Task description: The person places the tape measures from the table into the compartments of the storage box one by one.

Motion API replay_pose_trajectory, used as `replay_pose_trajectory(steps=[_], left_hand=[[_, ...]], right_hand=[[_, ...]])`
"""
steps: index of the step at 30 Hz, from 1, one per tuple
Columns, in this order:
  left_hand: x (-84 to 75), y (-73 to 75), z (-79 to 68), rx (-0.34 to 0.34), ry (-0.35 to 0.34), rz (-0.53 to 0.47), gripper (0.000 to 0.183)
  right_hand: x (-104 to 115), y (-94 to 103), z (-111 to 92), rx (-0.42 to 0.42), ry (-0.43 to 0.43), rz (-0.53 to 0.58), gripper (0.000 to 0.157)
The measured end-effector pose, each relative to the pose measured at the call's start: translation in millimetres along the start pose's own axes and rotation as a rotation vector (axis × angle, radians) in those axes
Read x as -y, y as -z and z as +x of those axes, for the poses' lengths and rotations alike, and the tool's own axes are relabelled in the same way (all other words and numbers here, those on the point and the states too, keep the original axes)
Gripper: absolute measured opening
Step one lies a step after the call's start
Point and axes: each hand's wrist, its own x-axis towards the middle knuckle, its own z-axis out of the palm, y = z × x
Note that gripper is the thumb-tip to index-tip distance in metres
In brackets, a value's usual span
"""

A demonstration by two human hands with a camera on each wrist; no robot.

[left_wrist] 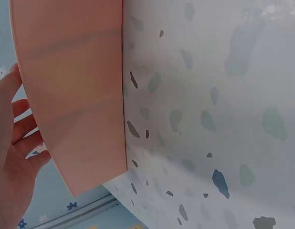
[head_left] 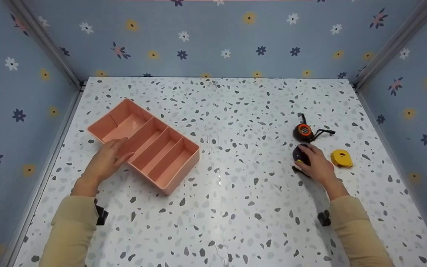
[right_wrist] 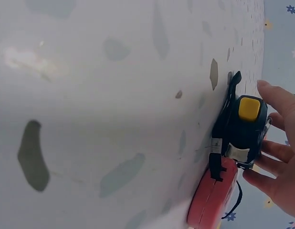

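A salmon-pink box with divided compartments (head_left: 178,184) sits at an angle on the speckled table's left side. My left hand (head_left: 104,160) rests at its near-left rim; in the left wrist view the fingertips (left_wrist: 40,160) touch the rim, partly hidden behind the wall. On the right, my right hand (head_left: 319,166) holds a dark tape measure with a yellow button (right_wrist: 249,109), thumb on one side and fingers on the other. Just behind it lies a black tape measure with an orange label (head_left: 304,130) and a strap. A yellow tape measure (head_left: 341,158) lies right of this hand.
Blue flower-patterned walls (head_left: 213,40) enclose the table (head_left: 228,207) at the back and both sides. In the right wrist view a red rounded case (right_wrist: 210,195) lies against the dark tape measure. Black wrist mounts (head_left: 101,216) show below both hands.
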Motion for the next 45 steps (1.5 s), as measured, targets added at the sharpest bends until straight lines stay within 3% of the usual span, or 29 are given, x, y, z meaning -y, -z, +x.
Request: replay_pose_trajectory(steps=[8, 19, 29, 45], left_hand=[[6.4, 1.9, -10.4, 0.068, 0.028, -0.028, 0.065], [17.3, 4.6, -18.1, 0.096, -0.003, -0.057, 0.062], [23.2, -2.0, -18.6, 0.000, -0.102, -0.016, 0.047], [22.7, -12.4, -19.7, -0.165, -0.145, 0.010, 0.038]], right_hand=[[-4, 1.1, 3, 0.012, 0.019, 0.038, 0.059], [-8, 0.5, 5, -0.009, 0.043, 0.055, 0.057], [-10, 0.5, 6, -0.025, 0.038, 0.076, 0.056], [-12, -2.1, 6, -0.071, 0.062, 0.102, 0.056]])
